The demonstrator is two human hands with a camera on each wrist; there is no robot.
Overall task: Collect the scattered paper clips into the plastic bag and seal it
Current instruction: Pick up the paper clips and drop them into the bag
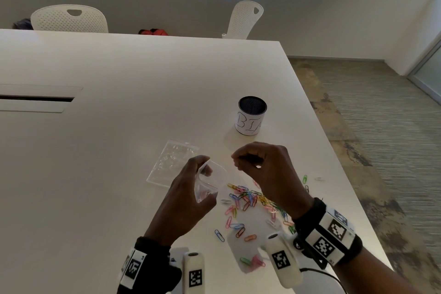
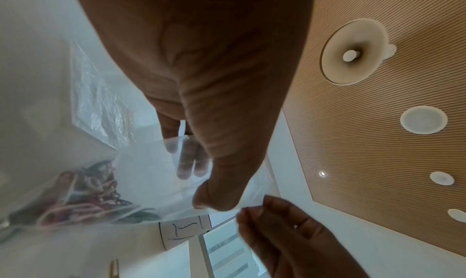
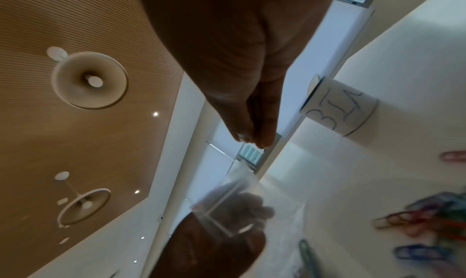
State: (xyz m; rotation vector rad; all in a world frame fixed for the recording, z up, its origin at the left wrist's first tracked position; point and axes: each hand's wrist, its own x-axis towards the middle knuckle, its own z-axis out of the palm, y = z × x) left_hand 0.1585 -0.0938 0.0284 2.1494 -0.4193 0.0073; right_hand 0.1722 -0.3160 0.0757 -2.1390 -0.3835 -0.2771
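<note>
Lying flat at the left of the working area, a second clear bag point(image 1: 172, 162) rested on the white counter point(image 1: 119, 126), apparently spare and out of use. Just right of it, the left hand point(image 1: 188, 194) held the plastic bag point(image 1: 210, 180) raised above the counter, thumb in front of one wall and fingers point(image 2: 188, 162) behind it, seen through the film. Judged from this hold, the mouth was kept within reach of the other hand. The bag's long axis ran from near-left to far-right, its mouth pointing up and toward the right hand point(image 1: 265, 169). That hand hovered just right of the mouth, fingers curled with thumb and fingertips pressed together; whether they pinched a clip or the bag's edge could not be told. Below and between both hands, the paper clips point(image 1: 248, 198) lay scattered on the counter, close under the bag, probably for short transfers. Farther right and beyond stood a cup point(image 1: 251, 116) labelled "BIN".
</note>
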